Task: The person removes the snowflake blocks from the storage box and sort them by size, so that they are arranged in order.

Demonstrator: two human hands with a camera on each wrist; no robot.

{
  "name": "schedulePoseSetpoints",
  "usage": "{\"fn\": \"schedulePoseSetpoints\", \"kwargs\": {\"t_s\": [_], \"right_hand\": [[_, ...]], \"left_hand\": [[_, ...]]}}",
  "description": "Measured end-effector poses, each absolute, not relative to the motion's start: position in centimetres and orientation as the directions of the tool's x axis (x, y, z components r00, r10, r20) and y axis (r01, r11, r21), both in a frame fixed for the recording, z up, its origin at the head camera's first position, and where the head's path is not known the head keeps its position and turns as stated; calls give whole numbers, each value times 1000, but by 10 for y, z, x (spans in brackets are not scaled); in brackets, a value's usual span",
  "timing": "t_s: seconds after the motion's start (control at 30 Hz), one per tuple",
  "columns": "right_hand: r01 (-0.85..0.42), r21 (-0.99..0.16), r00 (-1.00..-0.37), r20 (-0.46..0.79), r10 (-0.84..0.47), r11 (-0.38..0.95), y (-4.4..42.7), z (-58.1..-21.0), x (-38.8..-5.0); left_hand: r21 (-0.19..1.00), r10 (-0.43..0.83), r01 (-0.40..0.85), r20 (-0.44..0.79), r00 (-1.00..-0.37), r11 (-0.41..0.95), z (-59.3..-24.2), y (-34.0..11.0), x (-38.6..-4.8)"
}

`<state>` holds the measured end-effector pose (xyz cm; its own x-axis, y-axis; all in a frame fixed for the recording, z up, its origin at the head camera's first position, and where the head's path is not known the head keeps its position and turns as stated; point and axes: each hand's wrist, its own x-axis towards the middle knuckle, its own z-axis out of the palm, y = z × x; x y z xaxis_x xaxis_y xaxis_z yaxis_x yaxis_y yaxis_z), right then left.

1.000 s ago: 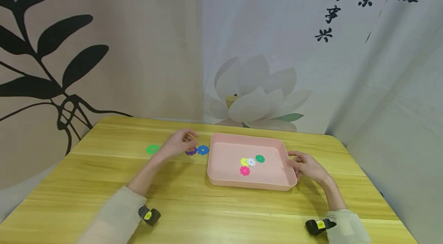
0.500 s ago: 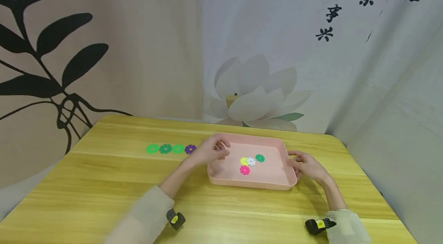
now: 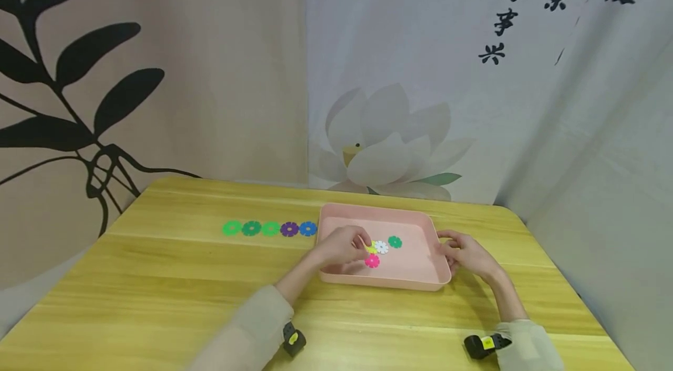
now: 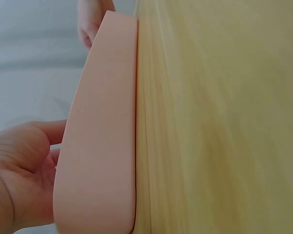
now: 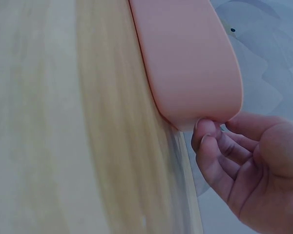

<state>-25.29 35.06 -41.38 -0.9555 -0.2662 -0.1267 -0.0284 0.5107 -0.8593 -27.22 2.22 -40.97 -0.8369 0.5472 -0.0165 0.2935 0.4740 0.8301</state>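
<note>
In the head view, a pink tray (image 3: 410,280) holds a yellow disc (image 3: 371,247), a white disc (image 3: 381,248), a pink disc (image 3: 372,260) and a dark green disc (image 3: 395,242). My left hand (image 3: 342,246) is over the tray's left part, its fingertips at the yellow disc; whether they pinch it cannot be told. The tray wall (image 4: 97,122) hides those fingertips in the left wrist view. At the tray's right end, my right hand (image 3: 465,251) grips the rim, thumb on the wall and fingers curled below, as the right wrist view shows with the hand (image 5: 263,170).
Left of the tray on the wooden table (image 3: 158,277), a row of discs runs from light green (image 3: 232,228) through dark green (image 3: 251,228), light green (image 3: 270,228) and purple (image 3: 289,229) to blue (image 3: 308,228). Behind hangs a printed curtain (image 3: 236,67).
My left hand has moved right from the disc row, over the tray's left edge, to the yellow disc. The blue disc is uncovered again. My right hand and the tray have stayed put.
</note>
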Motion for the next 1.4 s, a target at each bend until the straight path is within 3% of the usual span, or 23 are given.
{"fn": "schedulePoseSetpoints", "kwargs": {"t_s": [0.37,0.8,1.2,1.4], "right_hand": [[-32,-864,-955,-122,-271,503,350,-414,-253],[-24,-868,-953,-129,-273,496,350,-412,-252],[-24,-870,-952,-130,-276,492,351,-414,-253],[-38,-872,-947,-124,-296,488,352,-414,-253]], "left_hand": [[791,517,221,-137,-845,570,-411,43,-272],[797,487,184,-153,-860,575,-409,43,-272],[868,455,215,-14,-890,448,-402,24,-269],[877,448,300,111,-887,375,-396,3,-274]]}}
